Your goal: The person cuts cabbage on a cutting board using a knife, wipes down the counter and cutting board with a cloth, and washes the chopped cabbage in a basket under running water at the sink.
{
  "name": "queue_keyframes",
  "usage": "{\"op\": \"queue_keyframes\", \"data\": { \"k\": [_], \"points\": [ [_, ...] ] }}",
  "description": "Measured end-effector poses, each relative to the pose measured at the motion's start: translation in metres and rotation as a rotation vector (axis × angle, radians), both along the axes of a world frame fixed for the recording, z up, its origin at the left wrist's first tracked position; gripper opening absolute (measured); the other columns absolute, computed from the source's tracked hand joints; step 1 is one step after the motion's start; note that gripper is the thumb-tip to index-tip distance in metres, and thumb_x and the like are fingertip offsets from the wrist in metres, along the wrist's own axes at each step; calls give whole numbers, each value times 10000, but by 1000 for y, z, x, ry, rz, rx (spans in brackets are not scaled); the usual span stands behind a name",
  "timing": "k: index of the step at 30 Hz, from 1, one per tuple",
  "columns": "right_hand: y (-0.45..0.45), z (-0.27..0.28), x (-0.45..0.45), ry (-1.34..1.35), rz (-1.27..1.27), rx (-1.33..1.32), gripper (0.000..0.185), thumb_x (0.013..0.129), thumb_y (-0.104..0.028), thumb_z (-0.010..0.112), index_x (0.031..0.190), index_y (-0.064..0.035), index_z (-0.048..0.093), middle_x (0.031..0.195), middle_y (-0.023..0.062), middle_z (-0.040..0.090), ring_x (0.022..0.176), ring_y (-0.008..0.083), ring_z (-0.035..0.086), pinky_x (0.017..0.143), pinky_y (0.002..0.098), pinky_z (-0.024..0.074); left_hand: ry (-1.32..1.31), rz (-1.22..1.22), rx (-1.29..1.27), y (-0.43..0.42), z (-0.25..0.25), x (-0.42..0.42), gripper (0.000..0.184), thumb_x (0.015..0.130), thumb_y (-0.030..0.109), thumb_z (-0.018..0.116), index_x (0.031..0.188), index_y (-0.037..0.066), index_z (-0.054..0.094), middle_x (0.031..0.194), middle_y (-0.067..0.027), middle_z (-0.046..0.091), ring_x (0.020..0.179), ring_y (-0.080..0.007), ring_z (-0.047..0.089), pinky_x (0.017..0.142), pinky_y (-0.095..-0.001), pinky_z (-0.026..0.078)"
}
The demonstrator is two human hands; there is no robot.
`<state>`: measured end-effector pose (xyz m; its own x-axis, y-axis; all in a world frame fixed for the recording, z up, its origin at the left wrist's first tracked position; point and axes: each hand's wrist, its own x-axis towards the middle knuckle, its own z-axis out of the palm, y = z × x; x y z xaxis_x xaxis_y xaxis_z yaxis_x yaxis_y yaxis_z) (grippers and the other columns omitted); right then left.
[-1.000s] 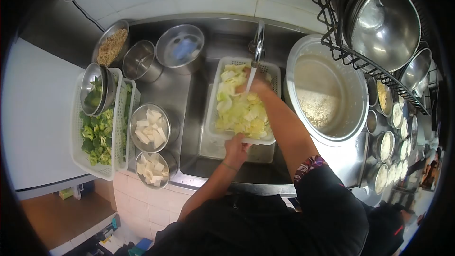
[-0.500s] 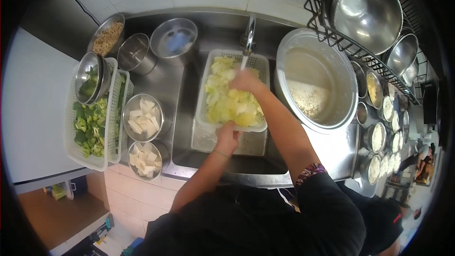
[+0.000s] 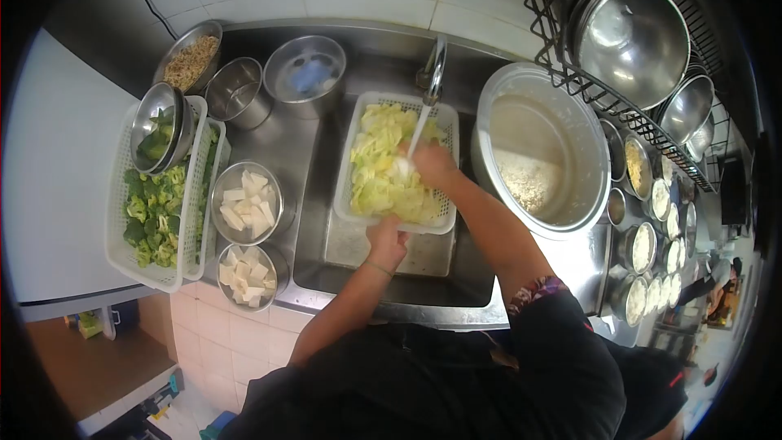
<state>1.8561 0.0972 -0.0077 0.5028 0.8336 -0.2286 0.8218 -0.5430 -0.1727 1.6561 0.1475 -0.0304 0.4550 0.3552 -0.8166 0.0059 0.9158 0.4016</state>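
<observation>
A white plastic basket (image 3: 454, 126) sits in the steel sink, full of pale green cut leaves, likely cabbage (image 3: 379, 147). My left hand (image 3: 386, 243) grips the basket's near rim, its fingers closed round the edge. Over the right part of the leaves is my right hand (image 3: 432, 165), touching them. Its fingers are smeared by motion and partly hidden among the leaves. Water runs from the faucet (image 3: 437, 73) onto the leaves just beside that hand.
Right of the sink stands a large tub (image 3: 542, 155) with cloudy water and pale grains. On the left are a basket of broccoli (image 3: 155, 212) and bowls of white chunks (image 3: 246, 202). Metal bowls (image 3: 634, 41) fill a rack at upper right. Another person (image 3: 652, 383) is at lower right.
My right hand has come nearer to me over the leaves, away from the faucet, and the leaves have shifted. My left hand stays on the basket rim. The whole view has shifted slightly.
</observation>
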Motion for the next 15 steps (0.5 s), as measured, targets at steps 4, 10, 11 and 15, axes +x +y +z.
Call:
{"op": "queue_keyframes", "data": {
  "k": [4, 10, 11, 15],
  "points": [
    [29, -4, 32, 51, -215, 36, 412, 757, -56, 684, 1167, -93, 679, 1218, 196, 652, 1093, 369, 673, 896, 450, 571, -69, 79, -46, 1, 7, -1, 428, 841, -83, 568, 1256, 7, 512, 1183, -138, 604, 989, -309, 670, 789, -456, 610],
    [78, 20, 67, 26, 10, -180, 476, 783, -202, 714, 1233, -60, 656, 1277, 207, 649, 1123, 359, 665, 935, 452, 550, -106, 107, -47, -3, 13, -3, 405, 836, -95, 559, 1223, 12, 511, 1151, -128, 586, 986, -300, 655, 762, -420, 594],
    [78, 24, 67, 30, 11, -182, 476, 783, -202, 714, 1233, -60, 656, 1277, 207, 649, 1123, 359, 665, 935, 452, 550, -66, 90, -68, -3, 15, -3, 402, 834, -95, 557, 1218, 14, 511, 1147, -130, 584, 972, -301, 650, 764, -428, 592],
    [79, 3, 51, 211, 37, 40, 881, 677, -406, 820, 1440, -98, 505, 1374, 208, 570, 1254, 350, 565, 1044, 462, 463, 54, 77, -87, 0, 21, 4, 401, 818, -92, 563, 1200, 20, 513, 1138, -138, 579, 948, -306, 639, 775, -452, 588]
  ]
}}
